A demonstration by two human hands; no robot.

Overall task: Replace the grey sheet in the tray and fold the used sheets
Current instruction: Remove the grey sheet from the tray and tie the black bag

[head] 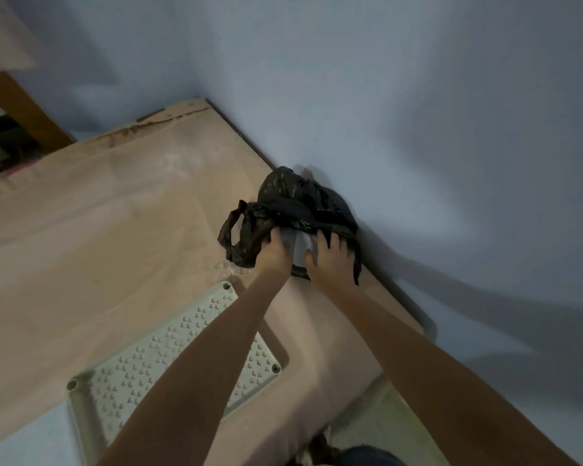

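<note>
Both hands reach into the mouth of a crumpled black plastic bag [297, 203] lying on a tan sheet [98, 230] against the pale blue wall [418, 112]; the left hand [276, 253] curls its fingers round the bag's left edge; the right hand [327, 260] spreads over the right side, thumb touching a pale grey sheet [300, 245] showing in the opening between the two hands; whether it grips the sheet I cannot tell; a cream perforated tray [132, 371] lies near the forearms, partly under the left one.
</note>
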